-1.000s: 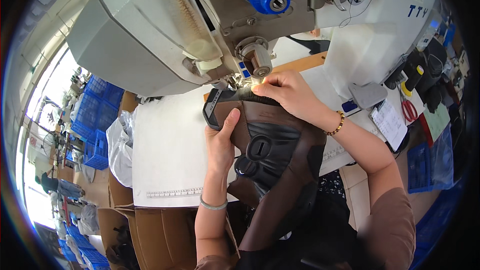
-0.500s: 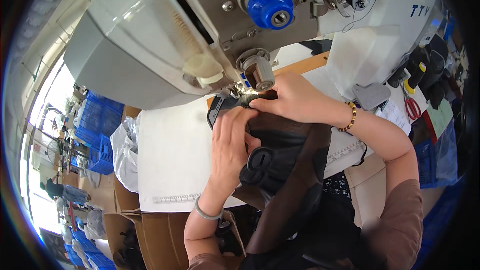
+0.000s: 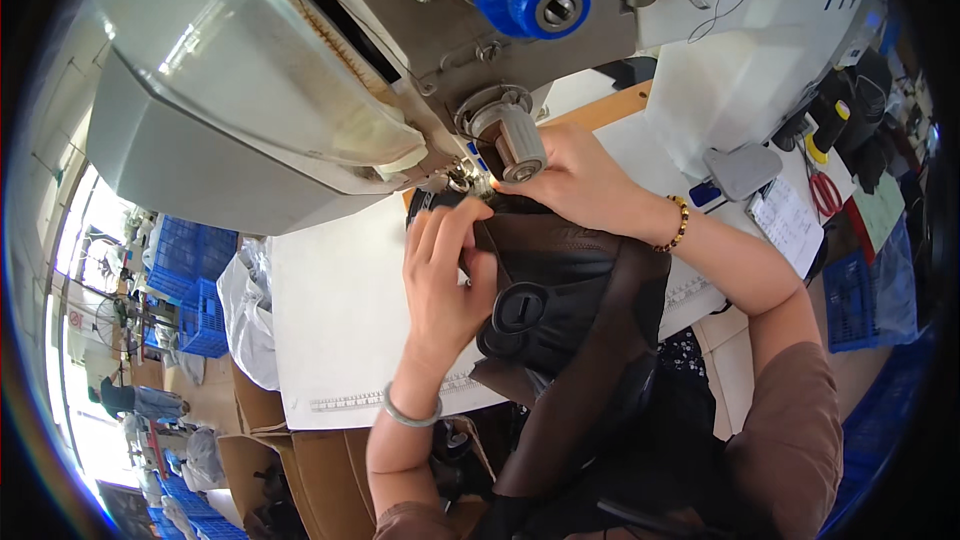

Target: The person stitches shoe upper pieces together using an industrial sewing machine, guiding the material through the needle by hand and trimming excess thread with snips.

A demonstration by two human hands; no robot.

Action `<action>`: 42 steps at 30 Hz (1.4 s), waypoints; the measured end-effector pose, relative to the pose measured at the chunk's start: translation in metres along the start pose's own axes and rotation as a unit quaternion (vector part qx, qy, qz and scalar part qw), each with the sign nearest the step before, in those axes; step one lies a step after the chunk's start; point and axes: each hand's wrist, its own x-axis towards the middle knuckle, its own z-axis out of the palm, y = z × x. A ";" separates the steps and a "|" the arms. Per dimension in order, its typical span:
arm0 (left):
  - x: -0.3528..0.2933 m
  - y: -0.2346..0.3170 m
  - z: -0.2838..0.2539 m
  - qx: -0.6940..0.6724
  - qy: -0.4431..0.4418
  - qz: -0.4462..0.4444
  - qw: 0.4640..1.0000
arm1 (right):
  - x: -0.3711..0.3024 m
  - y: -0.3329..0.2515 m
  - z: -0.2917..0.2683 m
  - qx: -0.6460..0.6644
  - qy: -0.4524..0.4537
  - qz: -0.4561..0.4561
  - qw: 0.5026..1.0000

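A soft sewn piece (image 3: 590,325), black with sheer dark-brown parts, lies under the head of an industrial sewing machine (image 3: 520,130) and drapes toward my lap. It carries a round black fitting (image 3: 522,312) with an oval slot. My left hand (image 3: 440,275) is curled at the piece's left edge, its fingers bent just short of the lit needle area. From the right, my right hand (image 3: 590,185) grips the far edge, thumb pointing at the needle. The machine's metal cylinder hides part of those fingers. Where the needle meets the material is too small to make out.
The white tabletop (image 3: 340,320) has a printed ruler strip near its front edge. Red-handled scissors (image 3: 824,190), papers (image 3: 785,222) and a grey flat object (image 3: 742,172) lie at the right. Blue crates (image 3: 205,318), a white plastic bag (image 3: 248,315) and cardboard boxes (image 3: 330,470) stand left.
The view has moved nearer the machine. My left hand has shifted left with its fingers curled more. My right thumb has drawn back from the left fingertips toward the cylinder.
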 end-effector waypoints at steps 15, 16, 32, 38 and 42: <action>-0.017 -0.012 0.022 -0.575 0.200 -0.380 0.697 | -0.003 -0.006 0.001 0.054 -0.007 0.052 0.997; -0.017 -0.012 0.023 -0.571 0.195 -0.363 0.710 | -0.004 -0.004 0.000 0.066 -0.012 0.062 0.996; -0.018 0.006 0.008 0.096 0.104 0.088 0.986 | 0.002 -0.029 -0.018 -0.196 -0.122 0.000 0.973; -0.001 0.005 -0.003 0.090 0.009 0.057 0.994 | -0.001 -0.025 -0.006 -0.094 -0.068 -0.027 0.993; 0.005 0.004 -0.002 0.084 0.008 0.045 0.995 | 0.001 -0.017 -0.001 -0.084 -0.013 -0.042 0.995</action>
